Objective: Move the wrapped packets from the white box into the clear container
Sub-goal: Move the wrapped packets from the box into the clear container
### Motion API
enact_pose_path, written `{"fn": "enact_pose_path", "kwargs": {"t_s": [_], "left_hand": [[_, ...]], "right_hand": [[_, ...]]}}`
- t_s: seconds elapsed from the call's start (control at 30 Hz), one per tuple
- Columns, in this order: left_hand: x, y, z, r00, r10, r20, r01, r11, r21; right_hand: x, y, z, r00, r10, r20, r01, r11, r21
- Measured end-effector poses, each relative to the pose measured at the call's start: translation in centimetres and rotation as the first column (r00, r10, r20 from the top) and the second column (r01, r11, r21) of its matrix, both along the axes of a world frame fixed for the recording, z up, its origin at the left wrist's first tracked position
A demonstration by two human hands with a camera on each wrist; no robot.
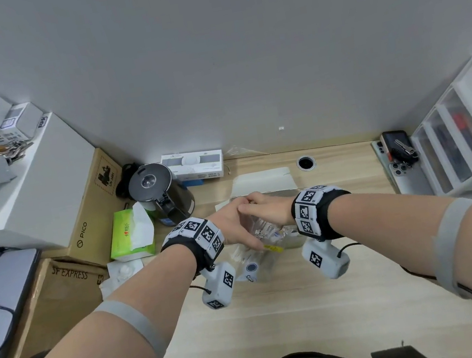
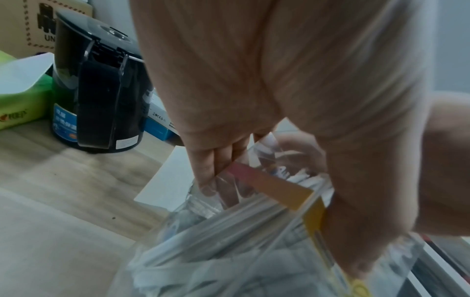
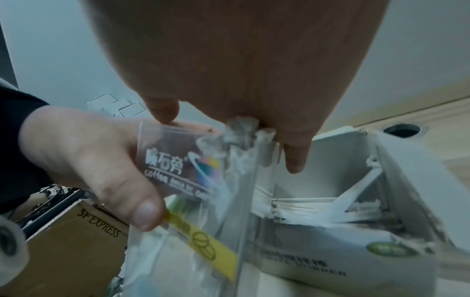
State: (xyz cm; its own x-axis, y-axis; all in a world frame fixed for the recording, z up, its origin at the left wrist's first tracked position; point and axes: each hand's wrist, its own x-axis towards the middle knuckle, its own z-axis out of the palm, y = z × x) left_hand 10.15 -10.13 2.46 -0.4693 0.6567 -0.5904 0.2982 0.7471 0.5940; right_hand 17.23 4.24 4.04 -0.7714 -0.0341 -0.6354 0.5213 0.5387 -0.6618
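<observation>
Between right fingers [image 3: 295, 156]: wrapped packets [image 3: 241, 132].

Probably office: desk [image 1: 312, 306], shipping cartons [image 1: 61, 301]

The table [image 1: 282, 311] is seen from above by the head camera, facing forward and down toward a grey wall. Both hands [image 1: 253, 216] are viewed very closely from each wrist camera, and the clear container [image 2: 229, 251] is shared by all three views.

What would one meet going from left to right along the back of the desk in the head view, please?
Green tissue box → black kettle → white box → round cable hole → phones → clear drawer unit.
</observation>
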Motion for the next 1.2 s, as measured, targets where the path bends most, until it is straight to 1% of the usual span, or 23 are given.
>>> {"fn": "enact_pose_path", "kwargs": {"t_s": [0.07, 0.1, 0.13, 0.17, 0.23, 0.27, 0.33, 0.4, 0.47, 0.53, 0.67, 0.73, 0.77, 0.87, 0.93, 1.0, 1.03, 1.1, 1.2], "left_hand": [[-0.1, -0.2, -0.2, 1.000, -0.005, 0.017, 0.005, 1.000, 0.007], [-0.2, -0.4, -0.1, 1.000, -0.014, 0.024, 0.014, 1.000, -0.011], [-0.3, -0.7, 0.0, 0.999, -0.022, 0.030, 0.023, 0.999, -0.030], [-0.5, -1.0, -0.1, 0.999, -0.029, 0.036, 0.031, 0.998, -0.047], [-0.8, -1.7, -0.4, 0.997, -0.043, 0.058, 0.046, 0.998, -0.043], [-0.8, -2.0, -0.5, 0.997, -0.049, 0.059, 0.051, 0.998, -0.039], [-1.0, -2.5, -0.7, 0.994, -0.072, 0.077, 0.076, 0.995, -0.057], [-1.0, -2.9, -0.8, 0.990, -0.104, 0.096, 0.113, 0.990, -0.090], [-1.0, -3.3, -1.2, 0.984, -0.123, 0.130, 0.139, 0.983, -0.121], [-1.2, -3.7, -1.9, 0.978, -0.115, 0.176, 0.138, 0.982, -0.127], [-1.3, -4.0, -3.0, 0.968, -0.070, 0.242, 0.094, 0.992, -0.090], [-1.5, -4.0, -3.5, 0.963, -0.063, 0.262, 0.086, 0.993, -0.077], [-1.7, -3.9, -3.8, 0.960, -0.062, 0.273, 0.086, 0.993, -0.077], [-2.1, -3.6, -3.9, 0.946, -0.062, 0.318, 0.089, 0.994, -0.069], [-2.4, -3.6, -4.0, 0.936, -0.052, 0.348, 0.079, 0.995, -0.063], [-2.6, -3.5, -3.8, 0.930, -0.048, 0.365, 0.071, 0.996, -0.049], [-2.7, -3.4, -3.8, 0.927, -0.046, 0.372, 0.067, 0.997, -0.042], [-2.8, -3.2, -3.7, 0.923, -0.051, 0.381, 0.071, 0.997, -0.039], [-2.8, -2.9, -3.8, 0.917, -0.053, 0.396, 0.073, 0.997, -0.037]], "right_hand": [[-0.1, -0.4, -0.3, 0.999, -0.043, -0.001, 0.042, 0.997, -0.071], [-0.3, -0.3, -0.1, 0.998, -0.057, -0.008, 0.057, 0.995, -0.080], [-0.5, 0.0, 0.0, 0.997, -0.069, -0.018, 0.068, 0.996, -0.055], [-0.8, 0.5, 0.0, 0.997, -0.065, -0.032, 0.066, 0.998, 0.014], [-1.2, 1.8, -0.1, 0.999, 0.001, -0.037, 0.008, 0.974, 0.226], [-1.5, 2.3, -0.5, 0.998, 0.055, -0.018, -0.047, 0.946, 0.320], [-1.9, 3.2, -1.6, 0.982, 0.172, 0.076, -0.188, 0.882, 0.432], [-1.9, 3.5, -3.0, 0.947, 0.276, 0.161, -0.320, 0.815, 0.484], [-2.2, 3.2, -4.4, 0.897, 0.387, 0.214, -0.441, 0.739, 0.509], [-2.6, 2.9, -5.8, 0.849, 0.464, 0.252, -0.522, 0.664, 0.535], [-3.0, 2.5, -8.6, 0.773, 0.520, 0.364, -0.624, 0.519, 0.584], [-3.2, 2.6, -10.7, 0.753, 0.525, 0.398, -0.647, 0.479, 0.593], [-3.3, 2.3, -10.7, 0.739, 0.527, 0.419, -0.663, 0.460, 0.591], [-3.2, 1.4, -8.9, 0.708, 0.544, 0.450, -0.692, 0.409, 0.595], [-3.1, 1.2, -8.5, 0.679, 0.557, 0.478, -0.716, 0.359, 0.599], [-2.9, 1.1, -8.6, 0.660, 0.563, 0.497, -0.733, 0.340, 0.589], [-2.9, 1.2, -8.8, 0.655, 0.567, 0.499, -0.739, 0.343, 0.580], [-2.8, 1.3, -9.5, 0.661, 0.573, 0.484, -0.738, 0.377, 0.560], [-2.8, 1.4, -10.0, 0.690, 0.558, 0.462, -0.715, 0.424, 0.556]]}}
